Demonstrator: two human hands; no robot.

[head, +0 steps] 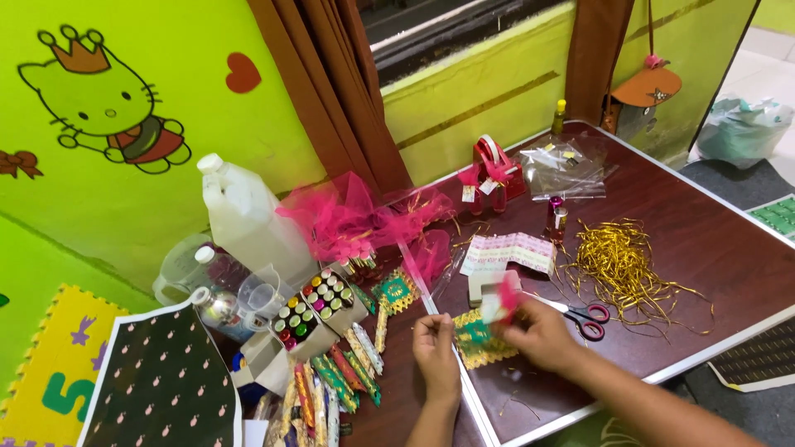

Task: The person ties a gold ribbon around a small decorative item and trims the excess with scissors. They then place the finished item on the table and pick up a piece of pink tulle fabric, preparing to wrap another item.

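My left hand (436, 352) rests on the dark wooden table (712, 240), pinching the left edge of a small green and gold decorated packet (478, 338). My right hand (538, 335) grips the same packet from the right, with a bit of pink tulle and a white tag (499, 302) sticking up between its fingers. Red-handled scissors (584, 316) lie just right of my right hand. A strip of clear tape (416, 277) runs across the table toward my left hand.
Gold wire ties (625, 265) are heaped at the right. Pink tulle (356, 219), a red tape dispenser (495, 170), clear bags (567, 170), a box of small bottles (319, 306), wrapped tubes (331, 381) and a big plastic jug (244, 215) stand around. The table edge runs near my arms.
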